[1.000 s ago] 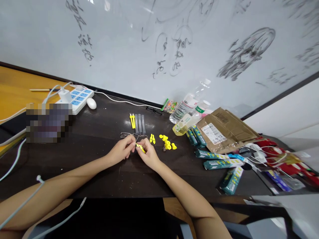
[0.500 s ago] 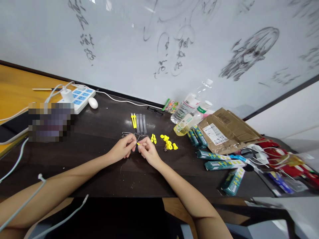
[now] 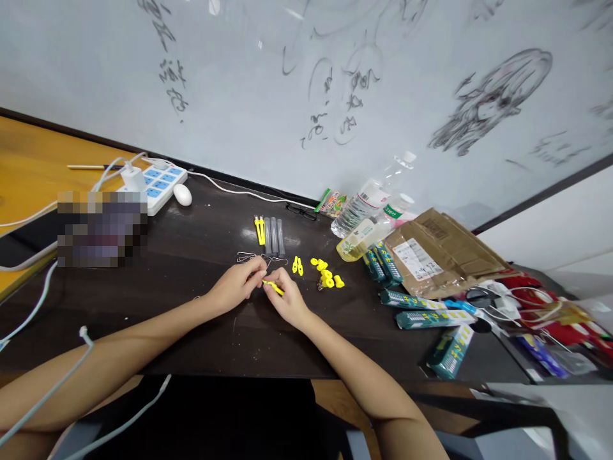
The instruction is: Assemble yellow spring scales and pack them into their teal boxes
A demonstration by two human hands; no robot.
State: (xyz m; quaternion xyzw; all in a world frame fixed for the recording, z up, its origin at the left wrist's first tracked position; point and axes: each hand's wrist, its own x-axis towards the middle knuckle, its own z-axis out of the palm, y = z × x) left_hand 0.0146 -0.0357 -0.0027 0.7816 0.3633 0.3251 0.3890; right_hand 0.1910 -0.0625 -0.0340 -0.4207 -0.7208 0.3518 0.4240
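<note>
Yellow clip piece (image 3: 272,287) is held between the two hands, just above the dark table (image 3: 191,255). The left hand (image 3: 238,286) pinches its left end with thumb and fingertips closed on it, and the right hand (image 3: 287,298) grips the other end, fingers curled narrow around it. The hands are touching each other at the fingertips.

As far as I can judge, the work is somewhere in the middle. Just beyond the left hand lie some bare wire clips (image 3: 253,259), not yet fitted with anything. Further beyond them is a row of grey tubes (image 3: 274,235) with one yellow tube (image 3: 260,230) beside, which look like pieces already put in order. Beyond the right hand there is a pair of small yellow pieces (image 3: 297,265), and to its right a loose heap of yellow parts (image 3: 327,275), still waiting. So a few pieces seem done and many remain. Whether the piece in the hands is already joined to a wire, I cannot tell; it is too small.
</note>
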